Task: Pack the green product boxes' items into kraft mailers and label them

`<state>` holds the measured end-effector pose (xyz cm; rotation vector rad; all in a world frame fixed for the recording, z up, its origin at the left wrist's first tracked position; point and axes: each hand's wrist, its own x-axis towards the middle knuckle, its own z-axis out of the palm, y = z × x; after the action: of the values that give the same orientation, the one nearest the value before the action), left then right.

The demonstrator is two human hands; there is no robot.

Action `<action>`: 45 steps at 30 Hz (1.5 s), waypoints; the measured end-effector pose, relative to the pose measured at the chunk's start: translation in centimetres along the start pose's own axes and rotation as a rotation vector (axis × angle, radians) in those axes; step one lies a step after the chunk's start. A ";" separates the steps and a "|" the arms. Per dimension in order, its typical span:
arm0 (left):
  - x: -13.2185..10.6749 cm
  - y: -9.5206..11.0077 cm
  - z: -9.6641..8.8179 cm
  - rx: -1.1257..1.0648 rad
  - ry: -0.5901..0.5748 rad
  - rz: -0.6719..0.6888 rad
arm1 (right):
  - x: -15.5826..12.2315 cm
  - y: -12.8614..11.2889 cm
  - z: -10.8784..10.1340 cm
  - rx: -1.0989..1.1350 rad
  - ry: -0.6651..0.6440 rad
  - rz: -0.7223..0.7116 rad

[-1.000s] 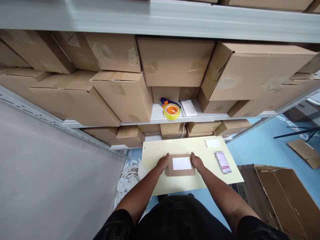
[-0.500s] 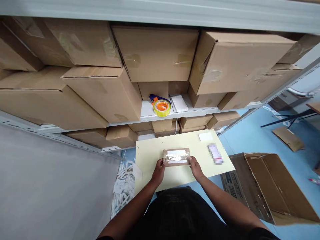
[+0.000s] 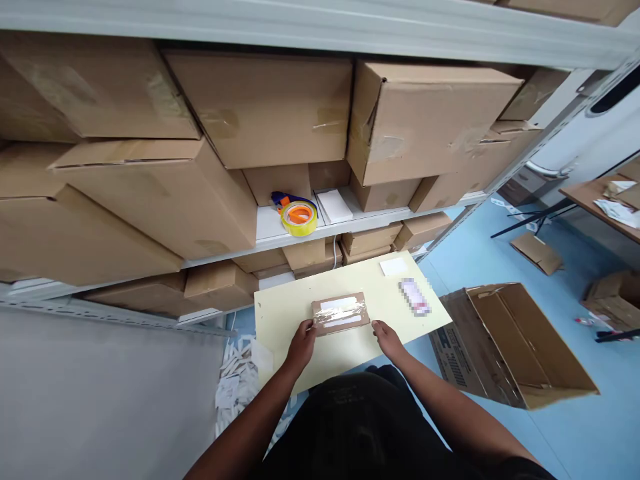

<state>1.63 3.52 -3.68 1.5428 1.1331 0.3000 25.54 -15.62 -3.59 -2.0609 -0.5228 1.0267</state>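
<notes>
A small brown parcel [image 3: 340, 313] with a white label and a strip of clear tape lies on the pale yellow table top [image 3: 280, 317]. My left hand [image 3: 301, 341] grips the parcel's near left corner with curled fingers. My right hand [image 3: 386, 337] rests on the table just off the parcel's near right corner, fingers loose and holding nothing.
A white slip [image 3: 394, 267] and a blurred small item [image 3: 414, 297] lie on the table's right part. A yellow tape dispenser [image 3: 299, 217] and a white box [image 3: 334, 205] sit on the shelf among stacked cartons. An open carton [image 3: 510, 340] stands on the blue floor at right, and paper scraps [image 3: 235, 383] lie at left.
The parcel now shows a taped face instead of the plain label and sits further from me. My right hand has come off it. The view has swung to the right.
</notes>
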 end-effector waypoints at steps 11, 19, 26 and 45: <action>2.7 8.0 -1.0 0.460 0.279 0.147 | 3.0 2.0 -4.1 0.005 -0.238 -0.012; 11.7 19.1 15.0 0.808 -0.195 0.457 | 7.2 1.9 -11.1 -0.024 -0.370 -0.021; 21.3 21.1 27.7 1.031 -0.325 0.443 | 9.4 2.9 -16.5 0.125 -0.456 0.046; 26.2 20.0 31.0 1.228 -0.489 0.446 | 11.8 4.6 -20.4 0.173 -0.369 0.134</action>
<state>46.66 6.80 -6.37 2.7393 0.5166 -0.5933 49.07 -20.10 -5.10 -1.7808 -0.4641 1.4927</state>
